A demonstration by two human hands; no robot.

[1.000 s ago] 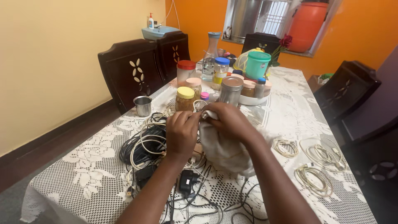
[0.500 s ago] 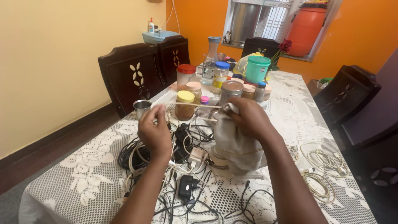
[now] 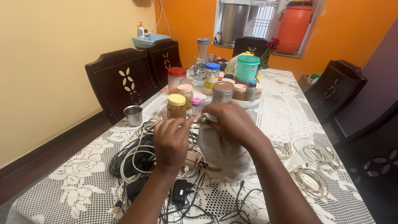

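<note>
My right hand (image 3: 232, 122) grips the bunched top of an off-white cloth bag (image 3: 222, 153) that stands on the lace-covered table (image 3: 286, 112). My left hand (image 3: 171, 141) is right beside the bag's mouth, fingers pinched on a thin white cable (image 3: 191, 121) that comes out of it. Below both hands lies a tangle of black and white cables (image 3: 141, 155), with a black plug adapter (image 3: 179, 191) nearer to me.
Three coiled white cables (image 3: 311, 178) lie at the right. A steel cup (image 3: 133, 115) stands at the left edge. Several lidded jars (image 3: 177, 105), a steel tin (image 3: 222, 91) and a green container (image 3: 247, 68) fill the table's middle. Dark wooden chairs (image 3: 120, 81) surround it.
My left hand had drawn the white cable out to the left, stretched taut from the bag; now it is back at the bag's mouth. The view shifted slightly.
</note>
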